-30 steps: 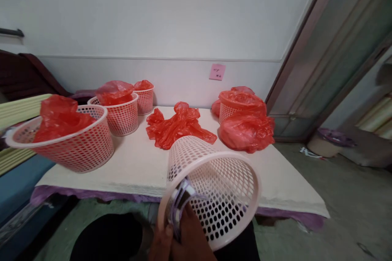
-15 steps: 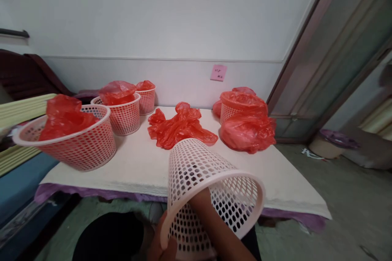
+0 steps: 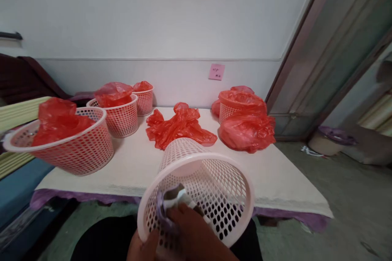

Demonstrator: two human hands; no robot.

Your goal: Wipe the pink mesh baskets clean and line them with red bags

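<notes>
Now the basket (image 3: 196,195) is tipped with its mouth turned back toward the camera, above the table (image 3: 134,167) edge; half a second ago its side was shown. The right hand (image 3: 196,236) is pressed inside on a cloth (image 3: 171,200), the left hand (image 3: 143,248) is curled at the rim

Both hands are bare: no gloves, rings or watch show on the right hand (image 3: 196,234) or on the left hand (image 3: 142,248), of which only the thumb and the edge of the palm are in view. The right forearm is uncovered as far as the frame's bottom edge, with no sleeve in sight. Plain black trousers (image 3: 105,240) cover the person's lap and knees below
</notes>
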